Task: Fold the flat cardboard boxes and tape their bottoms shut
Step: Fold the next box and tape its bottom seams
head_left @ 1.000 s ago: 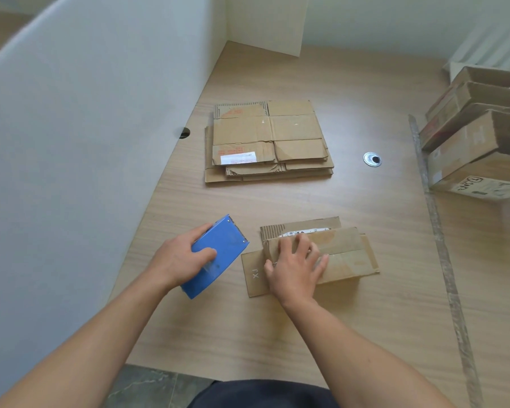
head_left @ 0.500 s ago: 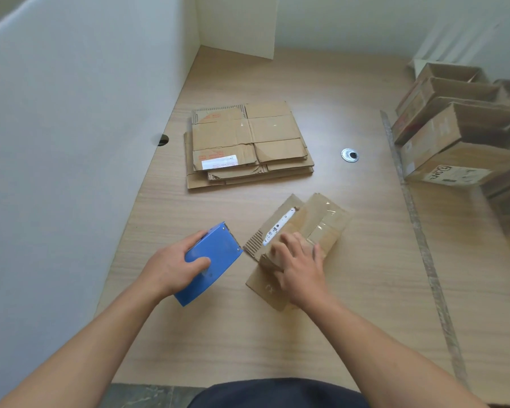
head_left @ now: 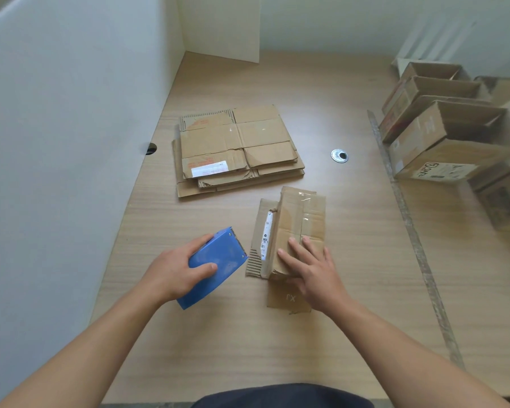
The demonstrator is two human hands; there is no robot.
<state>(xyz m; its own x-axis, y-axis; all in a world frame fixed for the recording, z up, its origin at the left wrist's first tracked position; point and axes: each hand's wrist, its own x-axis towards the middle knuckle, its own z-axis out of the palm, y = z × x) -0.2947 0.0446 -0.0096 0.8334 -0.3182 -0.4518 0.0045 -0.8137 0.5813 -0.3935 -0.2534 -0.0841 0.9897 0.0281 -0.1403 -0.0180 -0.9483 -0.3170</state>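
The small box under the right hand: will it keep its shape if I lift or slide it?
Probably light: the box is thin, worn cardboard. Likely floppy: loose flaps stick out at its near end and left side, and it lies low under the right hand. It should slide easily on the smooth table.

In the middle of the frame, a partly folded box [head_left: 302,213] is set on the table [head_left: 365,304], and the right hand [head_left: 317,273] is laid flat on its near end. Just left of the box, a tape dispenser [head_left: 221,267] is held in the left hand [head_left: 173,273]. Behind both, in the upper middle, a stack of flat boxes [head_left: 236,148] is laid. A round grommet [head_left: 339,156] is set into the table right of that stack. Assembled boxes [head_left: 442,134] are piled at the upper right, beyond a strip [head_left: 409,228] run down the table's right side. A partition [head_left: 56,142] is stood along the left edge.
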